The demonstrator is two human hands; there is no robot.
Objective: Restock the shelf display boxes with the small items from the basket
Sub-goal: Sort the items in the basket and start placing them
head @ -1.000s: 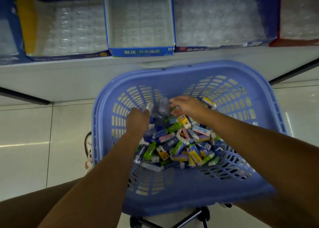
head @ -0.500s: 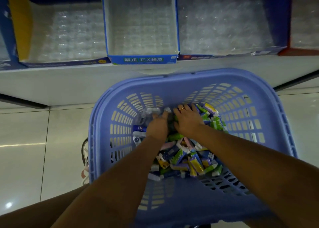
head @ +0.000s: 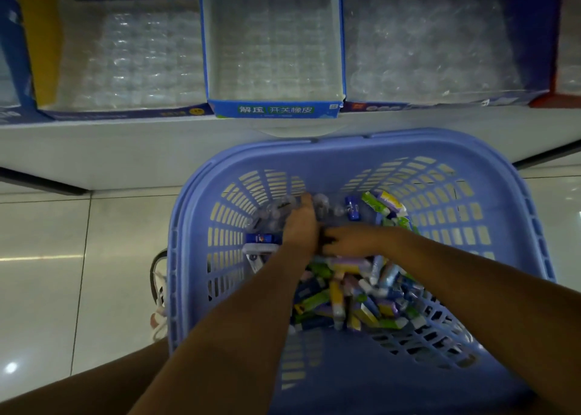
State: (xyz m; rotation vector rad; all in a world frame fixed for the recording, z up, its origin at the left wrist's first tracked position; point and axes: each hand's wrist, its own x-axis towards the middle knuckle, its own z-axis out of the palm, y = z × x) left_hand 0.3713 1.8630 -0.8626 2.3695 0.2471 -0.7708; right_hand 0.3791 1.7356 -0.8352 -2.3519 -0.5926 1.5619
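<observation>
A blue slotted basket point(head: 345, 150) stands below the shelf and holds a pile of small colourful items point(head: 352, 301). My left hand point(head: 300, 229) reaches to the far side of the basket, its fingers closed on crumpled clear plastic packaging point(head: 276, 213). My right hand point(head: 355, 241) lies just beside it, pointing left, its fingers curled into the top of the pile. On the shelf the middle blue display box point(head: 273, 109) holds only a clear plastic insert.
Wider display boxes with clear inserts flank the middle box on the left point(head: 125, 59) and on the right point(head: 424, 47). The white shelf edge point(head: 125, 150) runs just beyond the basket. Glossy floor tiles point(head: 78, 273) lie to the left.
My left hand has pushed further into the far side of the basket with the clear plastic. My right hand has drawn back and turned, its fingers now pointing left into the pile.
</observation>
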